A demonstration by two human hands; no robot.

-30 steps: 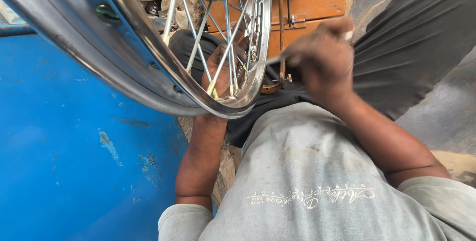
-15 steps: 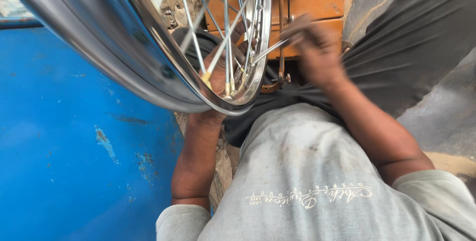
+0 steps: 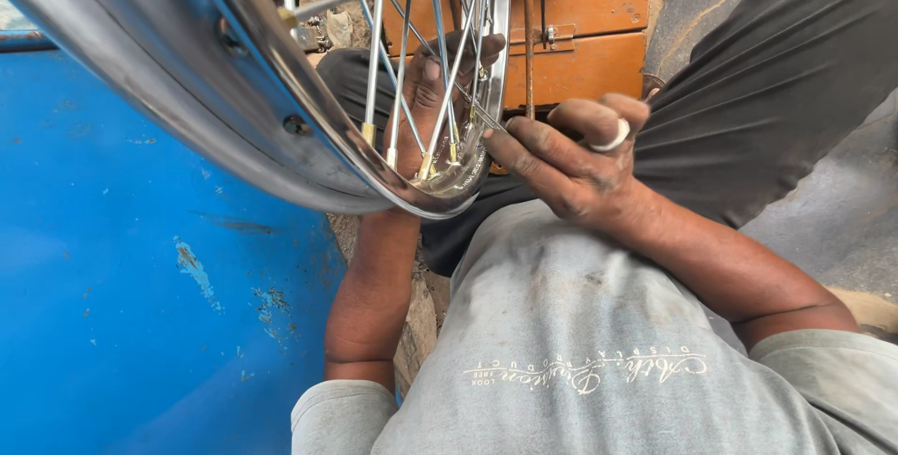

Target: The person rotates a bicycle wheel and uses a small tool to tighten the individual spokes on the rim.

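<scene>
I see the spoked wheel rim (image 3: 281, 128) held upright at upper left, over my lap and beside the blue panel (image 3: 140, 305). My left hand (image 3: 426, 100) lies behind the spokes (image 3: 440, 53), fingers wrapped around them. My right hand (image 3: 571, 160), wearing a pale ring (image 3: 613, 137), pinches a thin metal tool (image 3: 486, 116) against the rim's inner edge.

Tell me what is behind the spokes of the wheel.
Behind the spokes the left hand reaches up, fingers showing between them, with an orange panel beyond. The wheel rim hides its wrist.
</scene>
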